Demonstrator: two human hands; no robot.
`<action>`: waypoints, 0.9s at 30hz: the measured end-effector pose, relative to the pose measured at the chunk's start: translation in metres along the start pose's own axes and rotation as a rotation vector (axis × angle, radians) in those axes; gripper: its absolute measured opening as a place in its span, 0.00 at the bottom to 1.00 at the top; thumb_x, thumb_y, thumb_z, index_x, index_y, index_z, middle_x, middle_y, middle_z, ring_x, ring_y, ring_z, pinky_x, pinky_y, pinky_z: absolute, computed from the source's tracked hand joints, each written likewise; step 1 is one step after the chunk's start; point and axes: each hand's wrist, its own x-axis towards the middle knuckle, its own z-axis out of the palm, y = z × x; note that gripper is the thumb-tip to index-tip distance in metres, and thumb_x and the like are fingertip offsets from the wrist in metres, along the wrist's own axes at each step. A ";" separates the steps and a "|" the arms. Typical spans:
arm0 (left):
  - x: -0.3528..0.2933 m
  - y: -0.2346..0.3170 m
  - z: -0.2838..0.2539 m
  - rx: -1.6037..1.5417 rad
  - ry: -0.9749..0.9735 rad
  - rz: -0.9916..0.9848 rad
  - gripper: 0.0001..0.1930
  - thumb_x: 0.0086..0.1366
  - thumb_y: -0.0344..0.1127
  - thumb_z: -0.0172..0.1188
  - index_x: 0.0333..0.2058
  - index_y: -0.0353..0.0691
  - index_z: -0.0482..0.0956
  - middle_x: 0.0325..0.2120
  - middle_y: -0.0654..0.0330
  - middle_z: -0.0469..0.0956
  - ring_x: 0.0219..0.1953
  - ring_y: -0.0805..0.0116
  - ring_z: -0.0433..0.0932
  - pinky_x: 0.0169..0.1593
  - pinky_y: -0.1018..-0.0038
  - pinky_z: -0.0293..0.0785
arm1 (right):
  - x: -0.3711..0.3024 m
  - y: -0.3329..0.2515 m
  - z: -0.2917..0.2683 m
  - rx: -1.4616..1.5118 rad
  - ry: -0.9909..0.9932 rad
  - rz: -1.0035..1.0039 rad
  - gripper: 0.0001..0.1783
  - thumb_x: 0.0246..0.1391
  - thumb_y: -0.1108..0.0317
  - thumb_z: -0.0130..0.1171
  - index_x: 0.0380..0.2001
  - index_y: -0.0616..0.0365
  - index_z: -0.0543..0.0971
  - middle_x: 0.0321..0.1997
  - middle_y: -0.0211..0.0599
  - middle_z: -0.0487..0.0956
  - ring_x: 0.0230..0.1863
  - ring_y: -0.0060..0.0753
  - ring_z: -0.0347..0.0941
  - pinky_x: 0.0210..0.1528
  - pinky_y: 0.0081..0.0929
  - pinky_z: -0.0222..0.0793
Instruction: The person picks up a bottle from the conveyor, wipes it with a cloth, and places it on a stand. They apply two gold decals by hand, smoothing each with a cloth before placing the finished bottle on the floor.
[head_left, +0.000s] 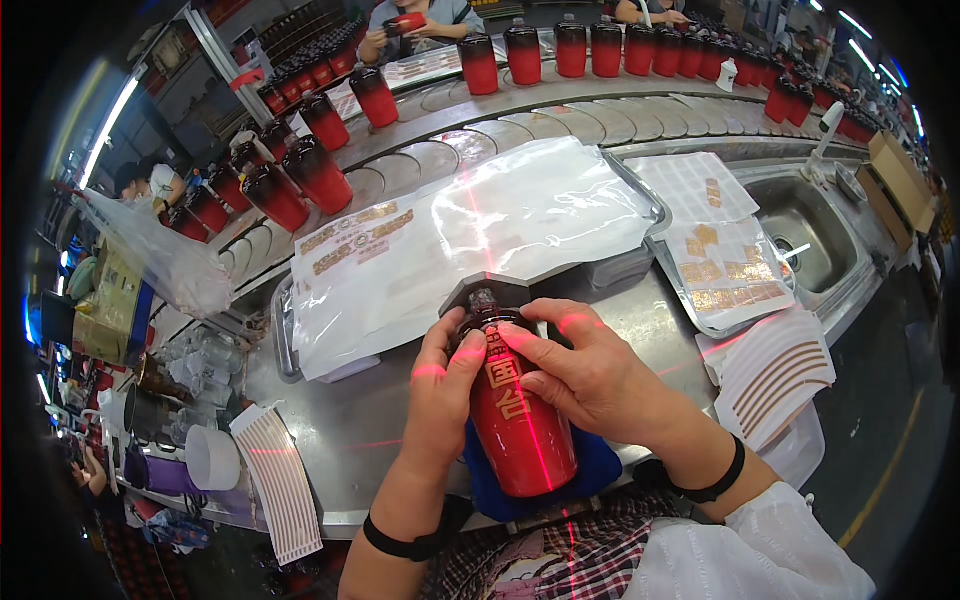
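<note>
Red bottle clamped near its neck between left hand and right hand, fingertips at gold lettering, probably decal-smoothing, next needing even pressure; blue cloth under bottle, white sheets beyond it.

Surface: metal, gleaming at centre.
Large tray: resting toward far side.
Striped sheet: lying at left end.
</note>
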 end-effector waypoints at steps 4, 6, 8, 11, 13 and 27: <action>-0.001 -0.002 0.000 0.016 0.000 0.007 0.28 0.69 0.38 0.53 0.61 0.25 0.58 0.51 0.49 0.71 0.51 0.69 0.71 0.55 0.76 0.68 | 0.000 0.000 0.001 -0.003 -0.008 0.006 0.23 0.54 0.67 0.61 0.53 0.57 0.75 0.50 0.53 0.72 0.52 0.55 0.70 0.53 0.41 0.70; -0.003 -0.004 0.000 -0.013 0.043 0.057 0.28 0.70 0.39 0.51 0.61 0.25 0.59 0.52 0.48 0.71 0.54 0.64 0.70 0.57 0.71 0.67 | -0.001 0.001 0.001 0.000 -0.011 0.002 0.23 0.54 0.66 0.61 0.54 0.57 0.74 0.51 0.53 0.71 0.52 0.55 0.70 0.53 0.41 0.70; -0.008 0.007 -0.002 0.369 0.028 0.405 0.27 0.70 0.40 0.51 0.61 0.27 0.61 0.51 0.49 0.72 0.55 0.59 0.69 0.58 0.68 0.65 | -0.003 0.002 -0.003 0.043 -0.014 0.046 0.27 0.53 0.69 0.62 0.57 0.57 0.71 0.53 0.54 0.71 0.54 0.57 0.69 0.53 0.42 0.70; -0.016 0.026 -0.007 0.969 -0.124 0.804 0.27 0.70 0.44 0.50 0.60 0.31 0.64 0.48 0.50 0.76 0.56 0.52 0.68 0.60 0.62 0.61 | -0.006 0.005 -0.009 -0.015 0.085 0.029 0.28 0.52 0.74 0.61 0.58 0.59 0.69 0.52 0.55 0.72 0.52 0.57 0.70 0.52 0.41 0.71; -0.014 0.025 -0.014 1.179 -0.274 0.841 0.26 0.69 0.46 0.51 0.60 0.36 0.68 0.42 0.53 0.80 0.56 0.52 0.65 0.61 0.59 0.58 | -0.007 0.009 -0.013 0.004 0.122 0.039 0.27 0.51 0.76 0.60 0.56 0.61 0.68 0.50 0.56 0.73 0.50 0.57 0.72 0.50 0.41 0.72; 0.016 0.019 -0.026 0.574 -0.249 0.501 0.24 0.72 0.41 0.47 0.60 0.32 0.67 0.48 0.54 0.78 0.54 0.64 0.66 0.60 0.71 0.61 | 0.036 0.010 -0.027 0.388 -0.047 0.170 0.12 0.53 0.66 0.61 0.38 0.61 0.75 0.26 0.45 0.79 0.27 0.42 0.77 0.33 0.30 0.72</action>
